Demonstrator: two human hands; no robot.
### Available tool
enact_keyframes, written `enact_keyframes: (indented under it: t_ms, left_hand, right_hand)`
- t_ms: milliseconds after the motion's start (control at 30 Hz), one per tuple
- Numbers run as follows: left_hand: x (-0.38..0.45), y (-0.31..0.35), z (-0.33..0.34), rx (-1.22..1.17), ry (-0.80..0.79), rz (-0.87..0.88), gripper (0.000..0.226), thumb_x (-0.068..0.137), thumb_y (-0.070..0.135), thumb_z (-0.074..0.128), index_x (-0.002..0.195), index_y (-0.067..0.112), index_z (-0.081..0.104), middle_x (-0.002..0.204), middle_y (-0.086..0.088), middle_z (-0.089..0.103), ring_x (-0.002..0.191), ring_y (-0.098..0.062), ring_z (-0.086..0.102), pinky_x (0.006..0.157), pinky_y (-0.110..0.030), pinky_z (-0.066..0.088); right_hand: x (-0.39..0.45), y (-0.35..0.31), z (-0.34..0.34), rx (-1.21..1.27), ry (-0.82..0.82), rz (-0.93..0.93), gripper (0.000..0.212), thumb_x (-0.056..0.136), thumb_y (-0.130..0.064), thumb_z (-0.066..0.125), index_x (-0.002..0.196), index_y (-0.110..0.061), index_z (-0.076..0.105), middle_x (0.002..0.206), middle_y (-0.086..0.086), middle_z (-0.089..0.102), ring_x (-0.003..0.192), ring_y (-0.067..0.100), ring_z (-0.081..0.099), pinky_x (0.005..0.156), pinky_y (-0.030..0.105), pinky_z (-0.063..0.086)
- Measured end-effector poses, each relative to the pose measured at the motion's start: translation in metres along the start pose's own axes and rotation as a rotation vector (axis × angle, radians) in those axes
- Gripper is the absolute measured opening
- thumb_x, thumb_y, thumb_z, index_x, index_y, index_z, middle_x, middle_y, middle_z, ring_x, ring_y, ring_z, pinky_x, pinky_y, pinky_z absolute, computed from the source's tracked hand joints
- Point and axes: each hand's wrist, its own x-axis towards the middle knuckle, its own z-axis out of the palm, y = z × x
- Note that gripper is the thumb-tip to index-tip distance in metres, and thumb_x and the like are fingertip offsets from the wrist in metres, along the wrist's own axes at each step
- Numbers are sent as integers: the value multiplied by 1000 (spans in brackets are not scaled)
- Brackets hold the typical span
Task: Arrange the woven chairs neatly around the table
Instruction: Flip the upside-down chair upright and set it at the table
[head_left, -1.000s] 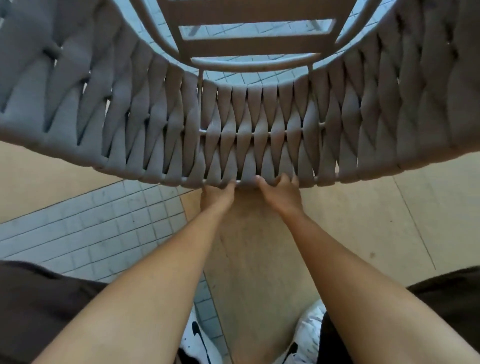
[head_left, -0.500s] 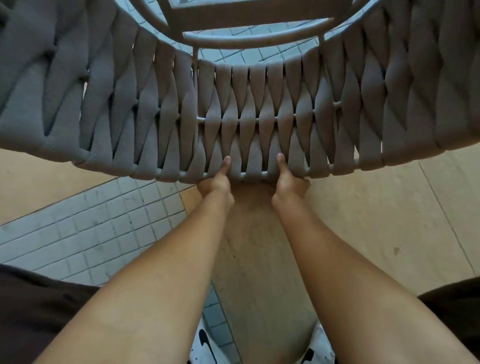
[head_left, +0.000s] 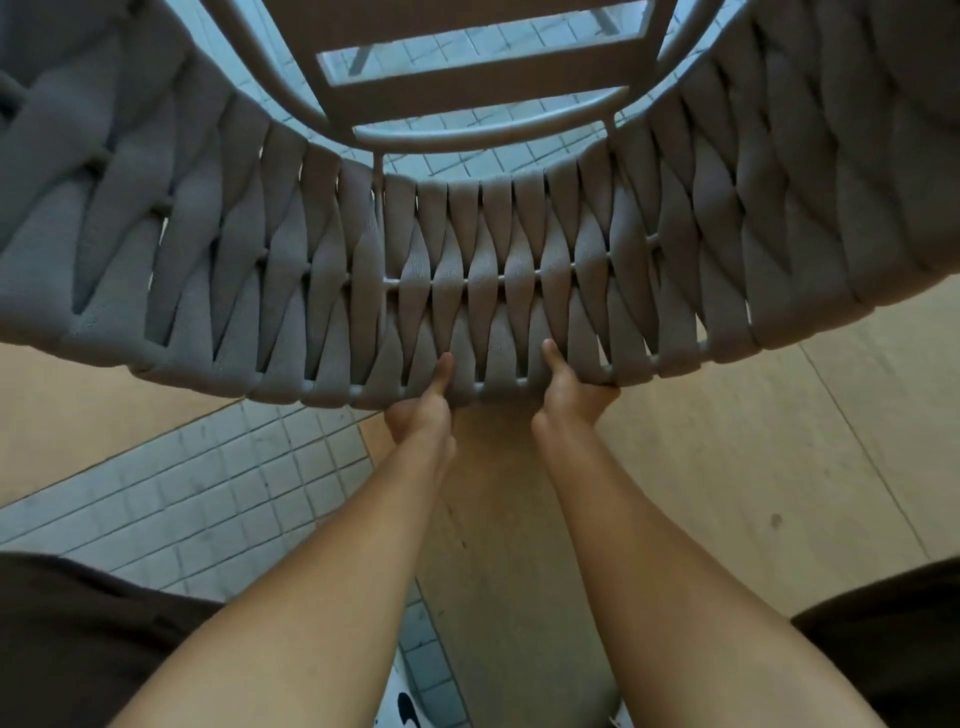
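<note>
A grey woven chair (head_left: 291, 270) fills the upper half of the head view, its curved backrest of twisted straps facing me. My left hand (head_left: 423, 410) grips the backrest's near rim at the centre, thumb pressed up on the straps. My right hand (head_left: 574, 395) grips the same rim a little to the right, thumb also up. Beyond the backrest, the chair's slatted seat frame (head_left: 483, 93) shows. No table is in view.
Below me the floor is part beige slab (head_left: 727, 467) and part small pale tiles (head_left: 197, 499). My white shoes with black marks (head_left: 410, 712) peek out at the bottom, between dark clothing on both sides.
The chair has shifted away from me and the seat frame shows more. My hands went from fingers curled on the rim to thumbs up on the straps.
</note>
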Motion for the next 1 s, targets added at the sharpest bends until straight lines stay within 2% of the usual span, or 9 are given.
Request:
enact_keyframes:
  t_ms: [100, 233, 333, 467, 600, 700, 833, 900, 1000]
  left_hand:
    - [-25, 8, -6, 92, 54, 119, 97, 39, 63, 97, 124, 25, 65, 114, 8, 74, 110, -12, 68, 99, -40, 55]
    - [-72, 31, -12, 238, 165, 209, 83, 62, 52, 92, 127, 14, 58, 116, 5, 71, 102, -12, 68, 94, -28, 54]
    - [-118, 54, -29, 275, 170, 228, 84, 66, 46, 92, 131, 16, 48, 111, 7, 66, 91, -7, 64, 79, -17, 49]
    - [-168, 79, -56, 282, 117, 284, 83, 67, 46, 91, 128, 21, 40, 114, 5, 64, 100, -6, 64, 87, -20, 53]
    - [-223, 106, -71, 366, 217, 467, 84, 68, 34, 93, 124, 8, 37, 124, -4, 40, 103, -9, 41, 82, 1, 36]
    - [-250, 130, -90, 686, 146, 905, 72, 70, 40, 89, 117, 5, 47, 117, -6, 41, 107, -21, 40, 95, -22, 35]
    - [-253, 178, -112, 1382, -328, 1518, 79, 67, 58, 77, 127, 16, 47, 125, -5, 39, 119, -31, 43, 105, -41, 34]
    - [-255, 206, -112, 1654, -430, 1609, 88, 65, 48, 80, 139, 19, 42, 139, -8, 37, 135, -34, 37, 118, -48, 25]
    - [-266, 237, -107, 2024, -459, 1516, 94, 77, 40, 77, 156, 18, 31, 160, -11, 34, 151, -36, 22, 120, -60, 15]
  right_hand:
    - [-15, -8, -4, 16, -66, -61, 90, 71, -8, 93, 141, -13, 36, 135, 6, 60, 119, 18, 63, 107, 49, 50]
    - [-46, -28, -4, -4, -68, -108, 83, 74, -7, 91, 133, -18, 34, 130, 1, 61, 108, 8, 66, 102, 45, 55]
    - [-84, -53, -8, -48, -57, -139, 86, 76, -8, 91, 133, -24, 29, 138, 1, 57, 114, 11, 63, 107, 42, 51]
    - [-137, -84, -24, -142, -49, -170, 86, 77, -11, 90, 132, -26, 26, 136, -3, 55, 120, 11, 60, 108, 40, 50]
    - [-187, -114, -35, -229, 1, -174, 83, 78, -16, 90, 134, -19, 29, 126, -6, 55, 112, 11, 59, 107, 35, 48]
    - [-222, -134, -45, -277, 13, -157, 79, 80, -16, 89, 135, -14, 32, 122, -6, 56, 108, 10, 59, 104, 30, 47]
    - [-262, -162, -54, -325, 43, -146, 71, 80, -18, 88, 126, -15, 35, 106, -12, 57, 99, 10, 59, 96, 27, 49]
    - [-280, -178, -56, -340, 55, -152, 70, 80, -18, 88, 126, -13, 36, 102, -13, 55, 91, 9, 59, 89, 22, 46]
    - [-309, -199, -55, -353, 71, -150, 65, 80, -19, 87, 120, -17, 36, 97, -14, 53, 81, 2, 59, 86, 21, 47]
